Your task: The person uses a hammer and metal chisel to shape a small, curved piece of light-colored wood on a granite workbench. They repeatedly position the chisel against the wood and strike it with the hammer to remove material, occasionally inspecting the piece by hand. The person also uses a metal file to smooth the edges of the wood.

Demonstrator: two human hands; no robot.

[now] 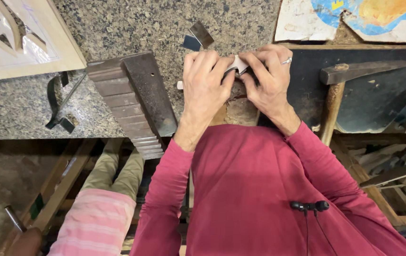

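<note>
Granite-speckled surface (132,23), workshop setting. Left hand (206,78) and right hand (270,78), both clenched on a small pale strip (239,64) at centre, over a worn block. Strip: likely light, stiff, thin-edged; best held by both ends. Stepped iron block (134,102) left; hammer (350,76) right. Pale template sheet (18,35) far left; torn blue-orange print (354,16) far right.

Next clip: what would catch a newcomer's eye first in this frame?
First, the two hands, left hand and right hand, pressed together at centre over a small pale workpiece on the granite bench. Next, the dark stepped metal block lying diagonally just left of them, and the hammer resting on the dark board to the right. The red shirt fills the lower frame.
</note>
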